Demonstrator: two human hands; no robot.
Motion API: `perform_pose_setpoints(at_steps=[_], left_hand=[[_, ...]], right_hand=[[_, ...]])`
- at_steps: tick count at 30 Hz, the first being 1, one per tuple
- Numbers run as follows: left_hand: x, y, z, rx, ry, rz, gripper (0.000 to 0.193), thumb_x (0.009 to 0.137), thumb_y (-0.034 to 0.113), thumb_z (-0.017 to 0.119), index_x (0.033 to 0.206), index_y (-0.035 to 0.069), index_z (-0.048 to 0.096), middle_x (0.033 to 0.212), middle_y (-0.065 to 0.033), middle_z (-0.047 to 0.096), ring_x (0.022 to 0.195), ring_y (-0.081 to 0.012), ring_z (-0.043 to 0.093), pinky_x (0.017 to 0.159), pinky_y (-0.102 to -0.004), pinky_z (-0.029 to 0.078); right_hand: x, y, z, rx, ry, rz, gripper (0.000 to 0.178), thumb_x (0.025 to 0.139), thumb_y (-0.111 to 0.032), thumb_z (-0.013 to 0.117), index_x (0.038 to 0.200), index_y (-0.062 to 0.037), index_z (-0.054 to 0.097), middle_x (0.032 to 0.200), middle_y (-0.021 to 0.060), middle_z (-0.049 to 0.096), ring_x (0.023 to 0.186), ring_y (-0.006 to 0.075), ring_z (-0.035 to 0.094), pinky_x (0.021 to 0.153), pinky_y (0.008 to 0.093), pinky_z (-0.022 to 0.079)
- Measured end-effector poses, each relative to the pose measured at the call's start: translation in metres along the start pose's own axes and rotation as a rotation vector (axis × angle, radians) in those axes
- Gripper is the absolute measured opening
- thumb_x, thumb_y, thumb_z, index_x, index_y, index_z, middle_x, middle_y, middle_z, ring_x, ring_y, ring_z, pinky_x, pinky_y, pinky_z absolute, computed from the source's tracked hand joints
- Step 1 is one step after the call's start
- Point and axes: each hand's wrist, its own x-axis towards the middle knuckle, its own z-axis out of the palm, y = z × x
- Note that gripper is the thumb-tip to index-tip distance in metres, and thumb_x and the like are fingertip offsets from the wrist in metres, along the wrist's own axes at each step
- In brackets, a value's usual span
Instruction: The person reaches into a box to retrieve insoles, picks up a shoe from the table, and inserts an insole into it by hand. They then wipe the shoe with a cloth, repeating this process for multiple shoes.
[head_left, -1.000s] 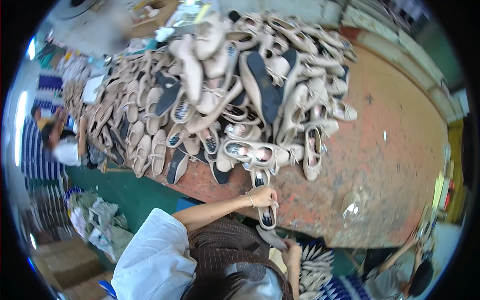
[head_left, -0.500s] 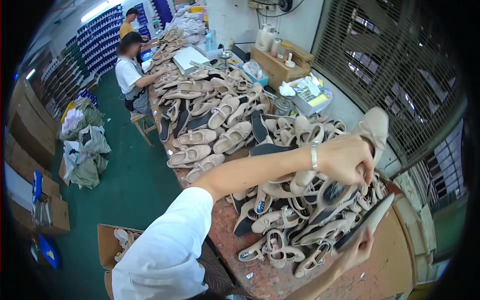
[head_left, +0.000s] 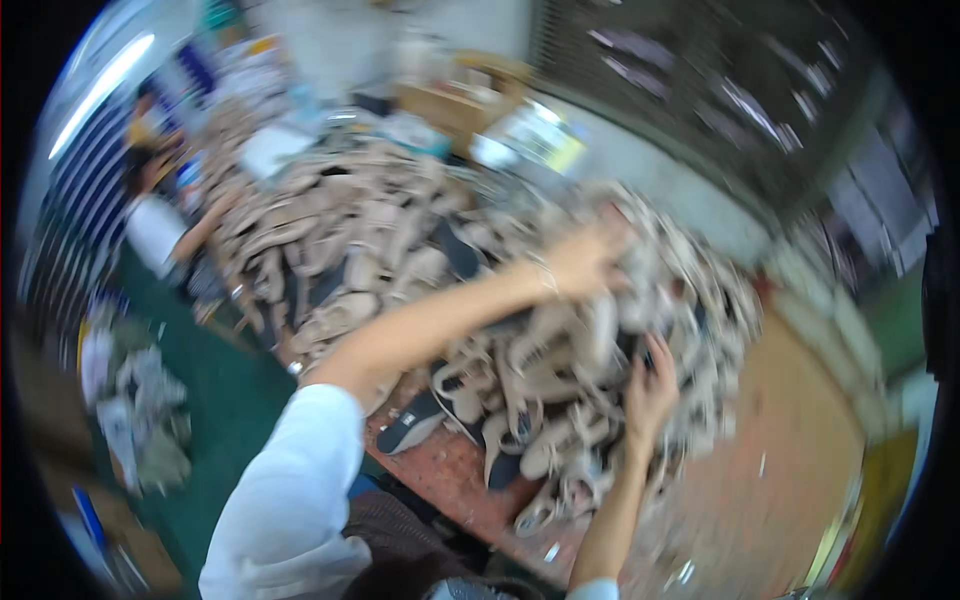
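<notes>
Both hands are over a heap of beige shoes (head_left: 592, 335) on the worktable (head_left: 790, 450). Motion blur softens the left hand (head_left: 588, 262), its fingers bent down among the shoes at the heap's upper part; whether it grips one, I cannot tell. Nearer the body, the right hand (head_left: 652, 392) points its fingers up against the heap, close to something dark; its grip cannot be told either. A bracelet (head_left: 548, 275) circles the left wrist, and a white sleeve (head_left: 300, 470) covers that upper arm. By the table's near edge, one shoe (head_left: 412, 422) shows its dark sole. Stuffed bags (head_left: 150, 410) sit on the green floor (head_left: 205, 400) to the left. Farther off, a co-worker in white (head_left: 155, 235) reaches toward the shoes. Beyond the heap, a cardboard box (head_left: 445, 112) stands near the wall, and a barred window (head_left: 690, 90) fills the upper right.
</notes>
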Motion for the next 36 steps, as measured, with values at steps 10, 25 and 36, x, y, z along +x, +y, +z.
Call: perform_pose_setpoints(at_steps=[10, 25, 36], left_hand=[[-0.147, 0.266, 0.116, -0.326, -0.010, 0.357, 0.060, 0.092, 0.008, 0.065, 0.145, -0.002, 0.038, 0.154, -0.0236, 0.033, 0.140, -0.0373, 0.035, 0.114, -0.0448, 0.031], [-0.493, 0.490, 0.313, -0.699, -1.047, 0.826, 0.045, 0.091, 0.011, 0.065, 0.134, 0.004, 0.053, 0.151, -0.0202, 0.037, 0.140, -0.0379, 0.033, 0.115, -0.0449, 0.028], [-0.709, 0.653, 0.436, -0.382, -1.018, 1.486, 0.068, 0.097, 0.042, 0.053, 0.153, 0.013, 0.029, 0.162, -0.0191, 0.015, 0.148, -0.0426, 0.011, 0.115, -0.0631, 0.014]], right_hand=[[-0.362, 0.039, -0.121, -0.207, 0.576, 0.432, 0.031, 0.070, 0.008, 0.062, 0.098, -0.0042, 0.071, 0.098, 0.0126, 0.069, 0.094, 0.0303, 0.066, 0.083, 0.0380, 0.054], [-1.021, -0.038, 0.055, -0.593, 2.393, 1.957, 0.054, 0.074, -0.008, 0.069, 0.125, 0.0032, 0.054, 0.116, 0.0210, 0.062, 0.107, 0.0333, 0.060, 0.095, 0.0409, 0.045], [-1.183, -0.030, 0.057, 0.304, 2.454, 1.783, 0.098, 0.067, -0.030, 0.086, 0.145, 0.0024, 0.036, 0.154, 0.0267, 0.024, 0.144, 0.0427, 0.022, 0.115, 0.0589, 0.021]])
